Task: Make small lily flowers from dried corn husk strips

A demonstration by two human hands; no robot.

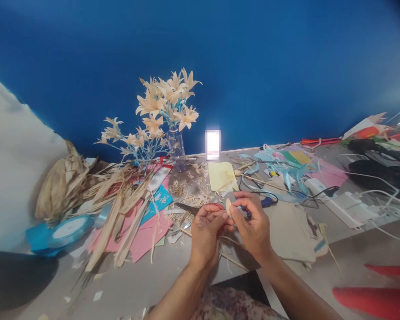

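Observation:
Close together over the table, both my hands pinch a small pale petal-shaped piece, which looks like dried corn husk. My left hand has thumb and fingers closed at its lower end. Thumb and forefinger of my right hand grip its right side. Whether a stem sits between the fingers is hidden. Just beyond the left hand lie scissors, dark-bladed with a red handle, partly covered by the fingers. Behind the right hand rests a blue-handled tool, mostly hidden.
Pale handmade flowers stand in a clear vase. Dried husks and pink paper spread at left, beside a blue ribbon roll. A lit phone leans at the wall. Right are beige sheets and a white power strip.

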